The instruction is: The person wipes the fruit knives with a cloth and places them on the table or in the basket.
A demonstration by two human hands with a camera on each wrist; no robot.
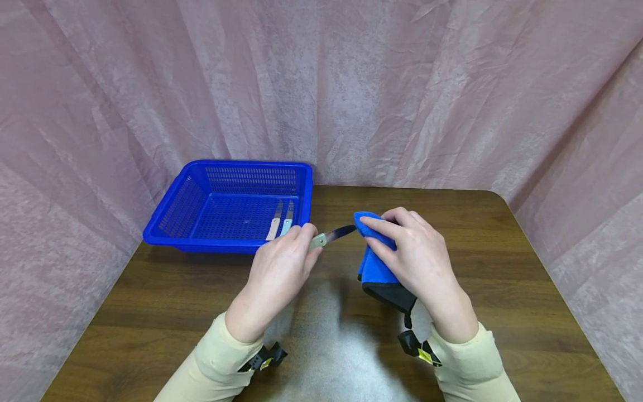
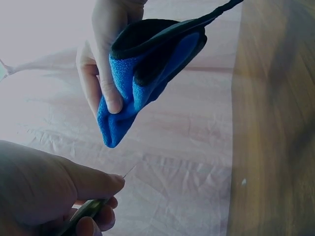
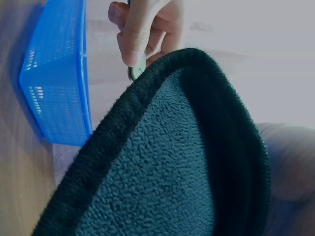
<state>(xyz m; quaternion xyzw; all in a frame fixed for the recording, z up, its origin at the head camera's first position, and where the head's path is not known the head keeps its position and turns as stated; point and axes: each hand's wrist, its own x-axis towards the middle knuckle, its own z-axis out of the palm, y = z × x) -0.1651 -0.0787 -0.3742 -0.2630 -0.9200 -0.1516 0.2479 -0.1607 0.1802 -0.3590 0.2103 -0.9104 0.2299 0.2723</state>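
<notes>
My left hand grips a small knife by its pale green handle, the dark blade pointing right. In my right hand is a folded blue cloth with a black edge, pinched between thumb and fingers. The blade tip lies just short of the cloth's upper corner in the head view. From the left wrist, the cloth hangs over the left hand, with a gap between them. The cloth fills much of the right wrist view and hides most of the knife.
A blue plastic basket stands at the back left of the wooden table. Inside it, at the right end, lie a pink-handled knife and a light-blue-handled knife. Pink curtains hang behind and beside the table.
</notes>
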